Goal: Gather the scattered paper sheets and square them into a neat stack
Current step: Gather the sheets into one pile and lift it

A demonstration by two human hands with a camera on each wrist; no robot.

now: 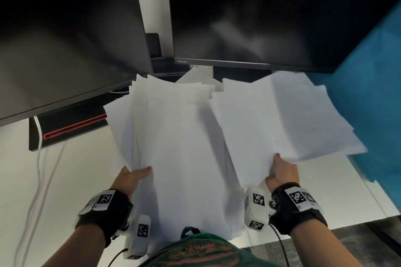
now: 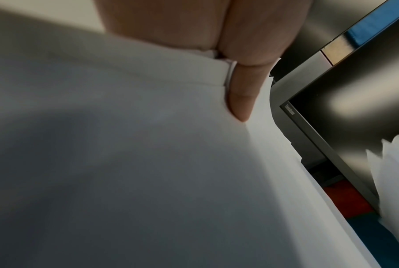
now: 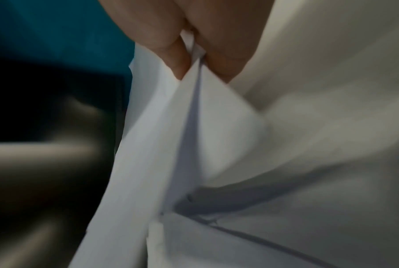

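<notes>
Left hand (image 1: 130,178) pinches the large uneven white paper bundle (image 1: 180,147); right hand (image 1: 282,172) pinches a smaller white paper sheaf (image 1: 282,115). Beyond both grips, black monitor (image 2: 354,101) bezel reads "ThinkVision".

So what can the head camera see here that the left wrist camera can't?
Only the head view shows both hands: the left hand holding the larger batch of sheets, the right hand pinching a smaller batch, the white desk and the left monitor. Only the left wrist view shows a finger under the paper. Both show white paper and the right monitor.
</notes>
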